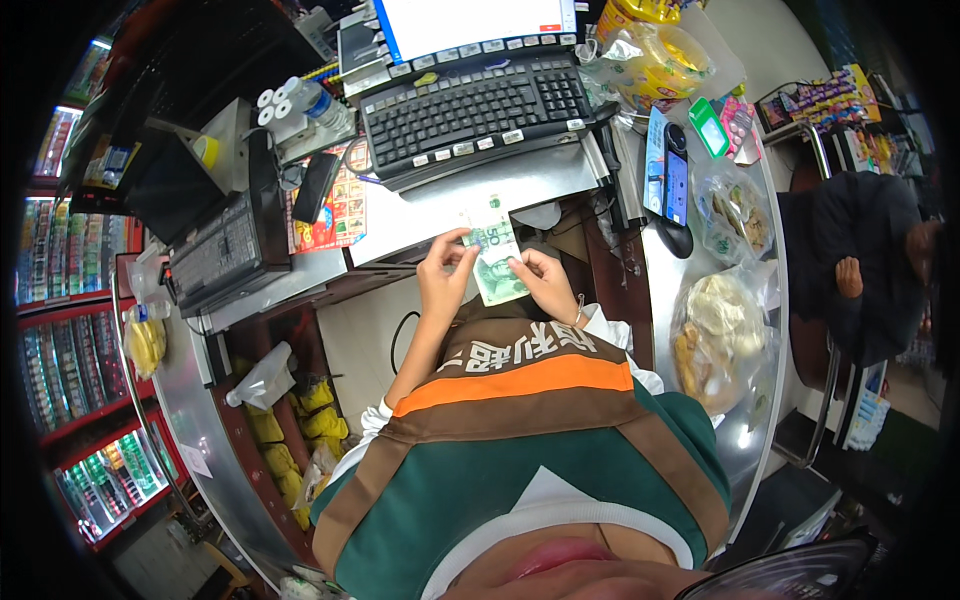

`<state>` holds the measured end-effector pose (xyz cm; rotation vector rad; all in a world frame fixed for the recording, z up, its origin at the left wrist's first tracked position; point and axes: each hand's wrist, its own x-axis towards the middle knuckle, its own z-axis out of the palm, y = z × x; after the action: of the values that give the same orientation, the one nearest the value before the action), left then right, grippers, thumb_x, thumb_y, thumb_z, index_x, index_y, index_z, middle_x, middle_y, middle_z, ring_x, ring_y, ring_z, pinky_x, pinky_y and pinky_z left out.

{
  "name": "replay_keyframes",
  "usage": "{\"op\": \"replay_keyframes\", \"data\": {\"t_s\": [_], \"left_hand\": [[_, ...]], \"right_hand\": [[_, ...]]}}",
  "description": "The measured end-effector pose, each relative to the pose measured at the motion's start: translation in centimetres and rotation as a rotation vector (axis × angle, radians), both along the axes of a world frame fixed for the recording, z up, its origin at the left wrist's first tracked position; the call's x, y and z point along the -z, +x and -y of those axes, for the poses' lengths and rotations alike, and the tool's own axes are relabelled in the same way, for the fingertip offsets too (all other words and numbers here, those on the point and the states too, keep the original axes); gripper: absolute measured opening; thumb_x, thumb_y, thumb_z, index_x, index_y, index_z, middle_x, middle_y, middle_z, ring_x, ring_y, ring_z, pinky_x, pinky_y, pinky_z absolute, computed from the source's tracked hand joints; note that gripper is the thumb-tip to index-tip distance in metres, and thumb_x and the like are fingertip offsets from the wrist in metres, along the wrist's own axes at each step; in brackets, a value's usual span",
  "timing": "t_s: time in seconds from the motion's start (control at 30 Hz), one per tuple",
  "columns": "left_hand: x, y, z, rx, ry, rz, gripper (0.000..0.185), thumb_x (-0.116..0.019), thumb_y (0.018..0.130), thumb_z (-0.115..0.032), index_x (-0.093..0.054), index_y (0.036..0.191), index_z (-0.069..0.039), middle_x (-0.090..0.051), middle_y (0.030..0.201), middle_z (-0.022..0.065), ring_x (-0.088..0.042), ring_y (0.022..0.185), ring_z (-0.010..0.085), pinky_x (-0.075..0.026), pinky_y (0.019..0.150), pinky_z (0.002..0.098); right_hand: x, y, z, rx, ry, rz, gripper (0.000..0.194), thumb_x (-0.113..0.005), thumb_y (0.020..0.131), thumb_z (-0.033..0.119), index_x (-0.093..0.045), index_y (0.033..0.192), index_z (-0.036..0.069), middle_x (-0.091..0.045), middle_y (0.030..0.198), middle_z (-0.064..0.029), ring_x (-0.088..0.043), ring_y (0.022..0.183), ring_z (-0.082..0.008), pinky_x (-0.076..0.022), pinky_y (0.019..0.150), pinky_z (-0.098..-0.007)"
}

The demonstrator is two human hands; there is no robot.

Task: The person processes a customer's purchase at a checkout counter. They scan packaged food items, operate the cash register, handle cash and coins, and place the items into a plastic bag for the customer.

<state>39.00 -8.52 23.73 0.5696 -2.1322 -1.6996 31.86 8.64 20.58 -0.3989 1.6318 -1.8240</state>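
A green banknote [496, 274] is held between my two hands over the front edge of the steel counter [420, 225]. My left hand [447, 274] pinches its left edge between thumb and index finger. My right hand [546, 279] grips the right edge near the printed portrait. The note's upper end lies above the counter, and its lower end is above my brown apron [517, 341]. Beyond the note stands a black keyboard [472, 112] below a lit monitor [480, 26]. Whether one note or more are stacked cannot be told.
A phone [316, 187] lies at left by a second keyboard [217, 251]. At right are a payment device [676, 176], a black mouse [673, 238] and plastic bags of food [720, 322]. A water bottle [321, 105] stands back left. Another person [855, 262] is beyond the right counter.
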Motion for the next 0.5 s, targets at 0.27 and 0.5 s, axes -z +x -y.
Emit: {"op": "replay_keyframes", "data": {"t_s": [0.27, 0.5], "left_hand": [[-0.3, 2.1, 1.8, -0.103, -0.059, -0.005, 0.029, -0.067, 0.085, -0.004, -0.06, 0.113, -0.001, -0.064, 0.083, 0.0022, -0.058, 0.075, 0.0063, -0.045, 0.071, 0.0216], [0.1, 2.2, 0.8, 0.004, 0.061, 0.004, 0.026, -0.067, 0.083, -0.004, -0.064, 0.109, -0.004, -0.066, 0.085, 0.0043, -0.06, 0.075, 0.0083, -0.049, 0.072, 0.0244]], "right_hand": [[-0.8, 0.5, 1.3, -0.128, 0.078, -0.061, 0.011, -0.064, 0.092, 0.011, -0.06, 0.087, 0.002, -0.056, 0.077, 0.0073, -0.047, 0.068, 0.0026, -0.0363, 0.06, -0.0147], [0.4, 0.9, 0.9, -0.009, -0.021, -0.01, 0.013, -0.063, 0.093, 0.013, -0.061, 0.09, 0.001, -0.057, 0.077, 0.0063, -0.048, 0.069, 0.0014, -0.0378, 0.061, -0.0153]]}}
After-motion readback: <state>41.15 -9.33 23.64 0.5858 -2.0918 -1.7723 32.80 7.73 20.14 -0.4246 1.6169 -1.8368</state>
